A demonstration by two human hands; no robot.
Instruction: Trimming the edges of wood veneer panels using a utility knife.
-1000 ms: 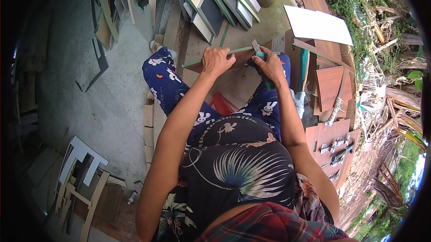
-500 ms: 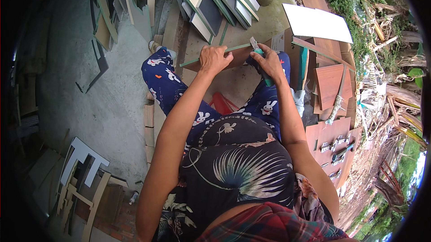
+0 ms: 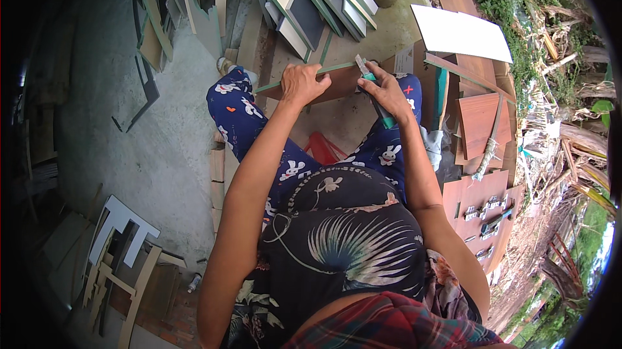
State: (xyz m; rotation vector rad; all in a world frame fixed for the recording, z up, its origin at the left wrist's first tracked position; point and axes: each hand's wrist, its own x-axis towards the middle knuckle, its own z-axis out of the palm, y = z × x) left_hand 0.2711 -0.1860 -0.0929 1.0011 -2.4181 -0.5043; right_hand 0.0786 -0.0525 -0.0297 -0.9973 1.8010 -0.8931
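Between my knees a brown board (image 3: 340, 81) with a green edge stands tilted, its narrow edge facing up. My left hand (image 3: 303, 84) is closed over that edge left of the middle, thumb stretched to the right. In my right hand (image 3: 391, 94) is a teal utility knife (image 3: 368, 77) with its blade out. The blade points up and slightly left, by the right part of the board's edge. Whether the blade touches the edge I cannot tell. The board's lower part is partly hidden by my left hand and legs.
Green-edged panels (image 3: 304, 15) lean together ahead. On the right lie a white panel (image 3: 461, 33), brown boards (image 3: 479, 122) and a hammer (image 3: 497, 221) beside several metal hinges (image 3: 476, 211). Something red (image 3: 322, 148) lies between my legs. Cut-out board pieces (image 3: 123, 226) stand at the lower left.
The knife has moved slightly left along the board's edge and its blade leans more to the left. My left hand and the board have shifted a little left.
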